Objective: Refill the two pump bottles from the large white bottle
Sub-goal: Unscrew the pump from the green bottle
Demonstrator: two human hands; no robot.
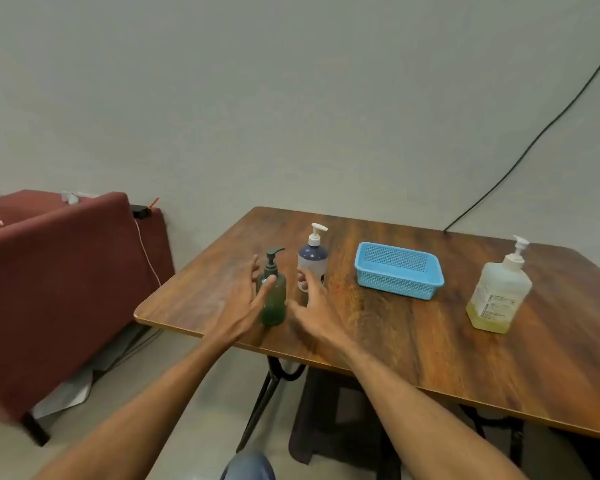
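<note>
Near the table's [430, 341] left edge, both open hands, left hand [246, 299] and right hand [314, 306], flank the green pump bottle [273, 299], seemingly not gripping it.

The wooden table [413, 341] carried four things, all standing directly on it. Near its left edge stood a green pump bottle [273, 296] and, just beside, a white and navy pump bottle [313, 263]. A blue plastic basket [398, 270] sat in the middle, and a large clear pump bottle [499, 294] with yellowish liquid stood well apart at the right.

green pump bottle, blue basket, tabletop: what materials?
Green pump bottle: likely translucent tinted plastic, light passes through its body. Blue basket: moulded plastic, with perforated mesh walls and floor. Table: wood-grain surface, slight sheen; laminate or solid wood, cannot tell.
</note>
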